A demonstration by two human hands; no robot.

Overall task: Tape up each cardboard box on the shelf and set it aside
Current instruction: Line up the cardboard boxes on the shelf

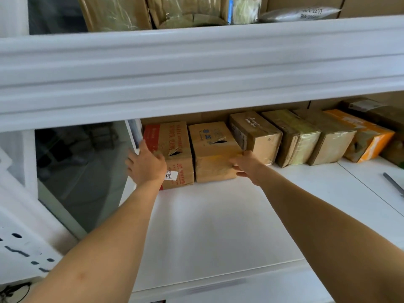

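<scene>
both hands are clasping boxes at the row's left end: your left hand (147,164) is pressing the red-printed box (175,154), your right hand (246,164) is curling round the plain box (213,153) beside it. right of that, four more boxes are waiting on the shelf (218,215); neither held box is looking freshly taped, so most work is remaining.

- Row of cardboard boxes lined up along the back of the white shelf (218,215), sides touching.
- Far-left box (175,149): brown with a red side, red print, torn hole on top, white sticker on the front.
- Next box (213,149): plain brown, torn on top, glossy tape over the front.
- Orange box (369,138) sits toward the right end.
</scene>
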